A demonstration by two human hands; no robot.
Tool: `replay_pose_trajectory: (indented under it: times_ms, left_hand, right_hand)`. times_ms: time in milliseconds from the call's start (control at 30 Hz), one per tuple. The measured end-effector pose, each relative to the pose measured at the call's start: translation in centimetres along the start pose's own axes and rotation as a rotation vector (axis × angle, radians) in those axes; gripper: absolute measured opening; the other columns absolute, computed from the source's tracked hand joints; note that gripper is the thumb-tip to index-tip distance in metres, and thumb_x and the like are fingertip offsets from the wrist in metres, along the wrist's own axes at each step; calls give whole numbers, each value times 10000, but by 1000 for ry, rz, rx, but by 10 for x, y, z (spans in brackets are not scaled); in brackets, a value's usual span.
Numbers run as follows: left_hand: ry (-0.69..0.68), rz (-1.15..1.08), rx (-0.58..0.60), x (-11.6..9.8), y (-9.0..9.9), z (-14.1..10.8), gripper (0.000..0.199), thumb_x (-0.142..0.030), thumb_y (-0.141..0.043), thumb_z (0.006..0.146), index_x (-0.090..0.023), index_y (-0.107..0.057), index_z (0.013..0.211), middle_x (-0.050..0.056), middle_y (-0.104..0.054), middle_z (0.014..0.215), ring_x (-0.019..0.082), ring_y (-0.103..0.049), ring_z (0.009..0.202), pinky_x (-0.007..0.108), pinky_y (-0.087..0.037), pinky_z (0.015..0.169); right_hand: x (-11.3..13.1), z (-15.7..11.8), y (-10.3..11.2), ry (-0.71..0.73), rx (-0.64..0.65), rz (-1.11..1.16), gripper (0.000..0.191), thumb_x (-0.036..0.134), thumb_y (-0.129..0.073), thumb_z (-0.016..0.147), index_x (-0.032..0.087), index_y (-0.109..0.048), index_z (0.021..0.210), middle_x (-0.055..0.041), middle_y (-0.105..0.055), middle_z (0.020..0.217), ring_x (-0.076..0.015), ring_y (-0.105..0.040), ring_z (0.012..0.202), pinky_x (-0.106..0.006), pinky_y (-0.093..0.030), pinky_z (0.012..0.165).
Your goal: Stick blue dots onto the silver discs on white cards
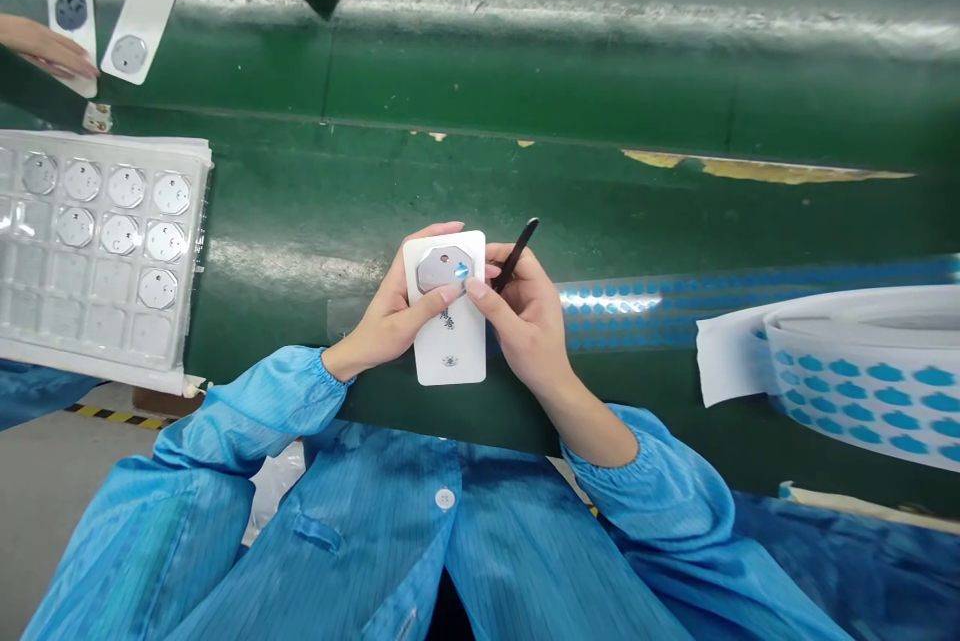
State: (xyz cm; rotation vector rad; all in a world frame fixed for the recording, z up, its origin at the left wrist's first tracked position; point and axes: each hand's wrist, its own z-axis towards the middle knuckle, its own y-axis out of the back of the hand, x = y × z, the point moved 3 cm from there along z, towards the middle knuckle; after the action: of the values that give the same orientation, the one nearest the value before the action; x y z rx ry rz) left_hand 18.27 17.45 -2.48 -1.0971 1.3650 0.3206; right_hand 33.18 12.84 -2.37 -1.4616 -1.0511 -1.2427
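At the far left edge we see another person's hand (pixel 46 49), cut off by the frame, resting on a white card (pixel 73 21) that carries a dark round disc; a second white card (pixel 141 21) with a grey disc lies just beside it on the green belt (pixel 525 81). Below them a clear, ribbed plastic tray (pixel 97 321) sits on the table (pixel 300 211), its left part out of view; shiny octagonal metal discs (pixel 126 187) fill its upper pockets, while the lower pockets look bare.

Between the tray and our hands the glossy green surface lies open.

Our left hand (pixel 390 316) closes on a white rounded-corner card (pixel 448 341) near the front edge of the table, thumb across its face. A silvery octagonal disc (pixel 442 269) sits at the top of the card, with a small blue dot sticker (pixel 462 270) on its right side. Small markings lower on the card are too tiny to read.

Our right hand (pixel 529 321) grips a thin black tool (pixel 516 254); its tip is hidden behind the fingers, which touch the card's right edge.

To the right a strip of blue dots (pixel 675 306) runs along the table, blurred by glare, towards a white roll of blue oval stickers (pixel 862 391), cut off at the frame's right edge.
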Motion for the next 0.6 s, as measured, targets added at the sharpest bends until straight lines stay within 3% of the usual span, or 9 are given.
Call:
replay_pose_trajectory:
  times_ms: [200,433,600]
  left_hand:
    - [-36,-4,101,6,-1,0,660,-419,-702,1010,-286,-394,1578,109,-725,1340,278,-702,1232,353,-599,936]
    - [-104,33,189,9,-7,-4,650,-371,-663,1041,-313,-348,1606,109,-675,1437,281,-671,1302,352,-597,956]
    - [31,-94,151,11,-4,-1,683,-392,-729,994,-316,-400,1589,94,-724,1357,300,-686,1284,378,-595,977]
  right_hand:
    - [0,2,0,-15,0,37,342,494,-819,924,234,-653,1072,-10,-610,923,-157,-592,798,-256,-506,638]
    - [5,0,-1,124,-110,-1,299,442,-814,931,223,-615,888,6,-525,876,-154,-538,812,-290,-477,734]
    - [3,-2,-1,129,-71,-26,224,411,-766,968,226,-641,963,-15,-569,963,-165,-567,856,-294,-468,725]
